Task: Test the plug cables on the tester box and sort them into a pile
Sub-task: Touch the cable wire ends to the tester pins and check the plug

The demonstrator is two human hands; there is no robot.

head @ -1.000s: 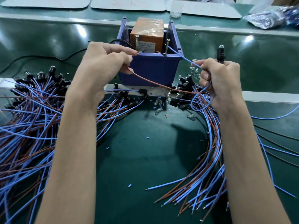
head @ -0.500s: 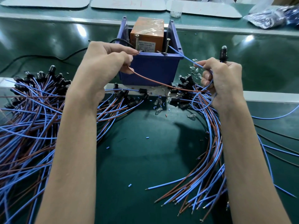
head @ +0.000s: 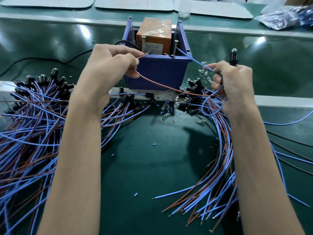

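brown wire (head: 157, 83) pinched by left hand (head: 108, 65), tip apparently at left screw (head: 143, 44) | blue wire (head: 191, 59) and plug (head: 233, 55) gripped by right hand (head: 235, 82)

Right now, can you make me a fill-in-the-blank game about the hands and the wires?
1. The left hand pinches the brown wire, and the right hand pinches the ____ wire.
2. The tester box standing inside the blue bin is ____ in colour.
3. The black plug sticks up out of the ____ hand.
Missing words: blue, orange, right.
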